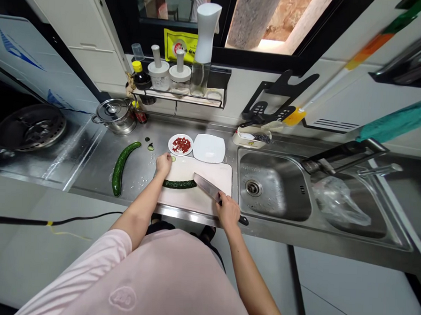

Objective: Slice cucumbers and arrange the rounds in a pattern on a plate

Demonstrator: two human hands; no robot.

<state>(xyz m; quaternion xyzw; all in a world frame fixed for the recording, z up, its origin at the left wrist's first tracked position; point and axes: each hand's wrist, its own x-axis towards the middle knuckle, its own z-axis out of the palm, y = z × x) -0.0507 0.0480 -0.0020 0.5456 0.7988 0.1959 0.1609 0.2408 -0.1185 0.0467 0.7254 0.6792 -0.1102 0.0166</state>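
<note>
My right hand (229, 209) is wrapped round the black handle of a kitchen knife (209, 188). The blade's tip end meets the right end of a dark green cucumber (179, 184), which lies across a white cutting board (214, 176). At the board's upper left corner, my left hand (164, 165) has its fingers closed in a pinch at a small pale cucumber slice (173, 159). A second, whole cucumber (119, 169) lies on the steel counter to the left. Small cut cucumber ends (151, 147) sit behind it.
Behind the board stand a white plate of chopped red pieces (181, 144) and a bare white plate (209, 148). A lidded pot (116, 115) and a wok (30, 127) are at the left. On the right, a sink (275, 189) adjoins the board; a plastic bag (340, 199) lies beyond.
</note>
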